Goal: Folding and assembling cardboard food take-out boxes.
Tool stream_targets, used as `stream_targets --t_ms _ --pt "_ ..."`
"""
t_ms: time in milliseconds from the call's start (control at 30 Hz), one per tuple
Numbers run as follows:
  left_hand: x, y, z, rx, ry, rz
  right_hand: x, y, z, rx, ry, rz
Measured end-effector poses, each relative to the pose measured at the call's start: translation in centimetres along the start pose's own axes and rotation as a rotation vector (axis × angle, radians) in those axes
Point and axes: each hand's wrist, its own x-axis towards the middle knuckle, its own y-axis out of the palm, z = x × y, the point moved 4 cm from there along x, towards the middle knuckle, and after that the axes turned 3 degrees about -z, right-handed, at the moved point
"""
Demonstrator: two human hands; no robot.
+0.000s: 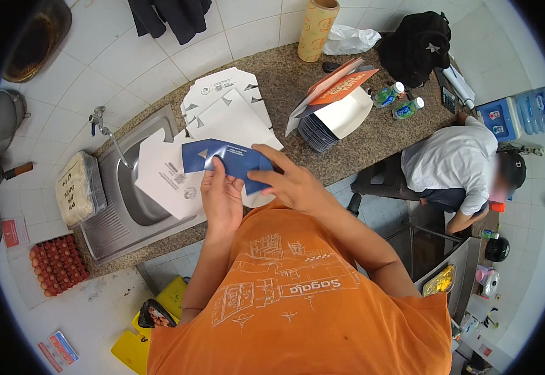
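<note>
Left hand: the left hand (222, 203) pinches the lower edge of a blue carton (235, 159), thumb laid on the printed face, the other fingers curled and partly hidden by the carton.
Right hand: the right hand (297, 185) grips the carton's right end, its fingers parted and bent onto the blue face; exactly where its thumb presses cannot be told.
Blue carton, place: held up between both hands in front of the orange shirt (297, 281), overlapping the flat white cartons (219, 119) in view.
Blue carton, look: glossy deep blue, folded, tilted slightly down toward the right, with a bright glare patch, small white print and a pale triangular notch near its left end. White shows just below it between the hands; whether that is the same piece is unclear.
White cartons: fanned flat and overlapping on the speckled table (272, 72), with notched edges and grey print, the nearest ones reaching over the steel sink (119, 215).
Formed boxes: to the right, a nested stack of open boxes (341, 119), white inside and dark blue outside, with orange printed card (345, 85) beside it.
</note>
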Motion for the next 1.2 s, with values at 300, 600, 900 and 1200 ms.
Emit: stream_targets --t_ms 300,600,900,1200 --pt "-1.7 0.7 2.3 -0.060 -0.083 -0.087 0.5 1.8 -0.5 -0.003 -0.082 -0.277" --pt "-3.2 -3.9 0.0 0.820 -0.388 0.297 -1.4 1.5 -0.8 0.241 0.223 -0.171" --pt "-5.8 -2.0 2.5 0.729 -0.459 0.559 -1.0 0.2 -2.6 0.084 0.137 0.139" --pt "-5.8 -2.5 1.8 0.875 -0.585 0.561 -2.4 0.1 -1.7 0.248 0.116 0.352"
